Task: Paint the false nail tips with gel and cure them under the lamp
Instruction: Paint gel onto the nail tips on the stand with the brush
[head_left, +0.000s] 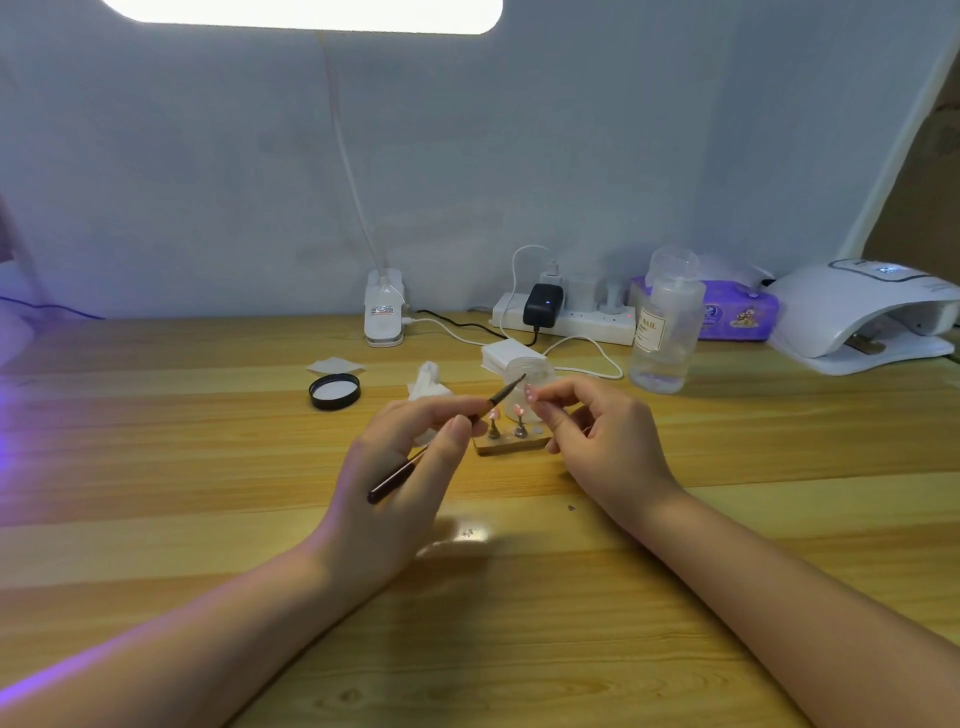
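Left hand: the left hand (400, 467) grips a thin dark-handled gel brush (447, 436) between thumb and fingers; the handle runs down across the palm and the pointed tip rises toward the right hand.
Right hand: the right hand (597, 436) pinches a small pale pink false nail tip (531, 393) between thumb and forefinger, the other fingers curled beneath.
Brush and tip: the brush point sits just beside the pinched tip; whether they touch cannot be told.
Stand: a small wooden block (511, 444) lies on the light wooden table (208, 519) between the two hands, just below the fingertips; two short pegs with pink tips (506, 415) stand upright on it.
Beyond the fingers: a clear round jar (530, 371) stands just behind the hands, partly hidden by them, with a stack of white pads (501, 353) behind it.
Beyond the left hand: a black round lid with a white liner (335, 391) lies near a crumpled white tissue (428, 384).
Beyond the right hand: a clear plastic pump bottle (667, 327) stands well apart, and further right a white dome-shaped curing lamp (862, 317) sits with its opening facing the table.
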